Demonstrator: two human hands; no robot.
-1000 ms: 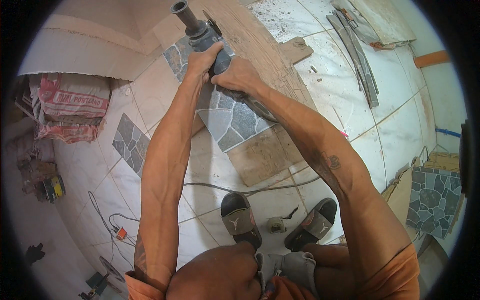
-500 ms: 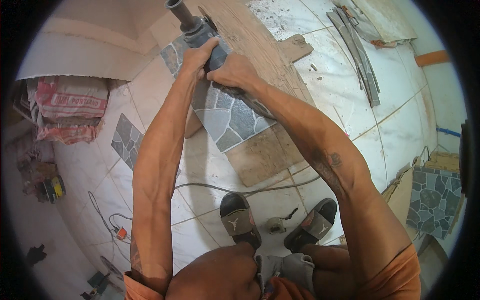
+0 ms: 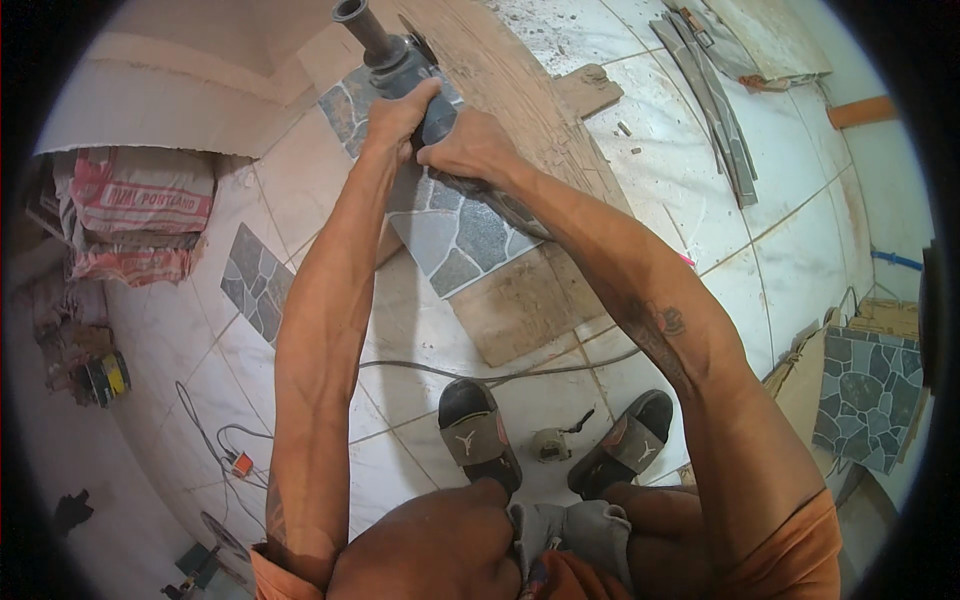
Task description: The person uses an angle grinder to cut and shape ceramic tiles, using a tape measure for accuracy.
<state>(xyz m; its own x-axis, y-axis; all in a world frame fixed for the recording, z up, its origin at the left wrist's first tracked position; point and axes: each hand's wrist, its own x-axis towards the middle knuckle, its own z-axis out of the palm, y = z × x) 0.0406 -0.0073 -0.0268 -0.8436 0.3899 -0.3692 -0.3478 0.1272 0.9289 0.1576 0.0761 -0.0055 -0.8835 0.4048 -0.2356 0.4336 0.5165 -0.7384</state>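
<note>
Both my hands are wrapped round the body of a grey angle grinder [image 3: 400, 68] at the top of the view. My left hand [image 3: 398, 112] grips it from the left, and my right hand [image 3: 468, 145] closes on it from the right, just behind. A side handle sticks out from the tool's front, and its disc shows edge-on at the right. Beneath the hands lies a stone-patterned grey tile [image 3: 470, 235], which rests on a wooden board [image 3: 525, 310]. My right forearm hides part of the tile's edge.
A tile offcut [image 3: 254, 282] lies on the floor left of my left arm. Narrow tile strips [image 3: 712, 105] are at the upper right. A cable [image 3: 480, 376] crosses before my sandals, with a tape measure [image 3: 549, 445] between them. Bags [image 3: 143, 200] lie at the left.
The grinder and both hands stay almost in place on the tile. My left forearm has shifted slightly right, and the whole view has moved a little.
</note>
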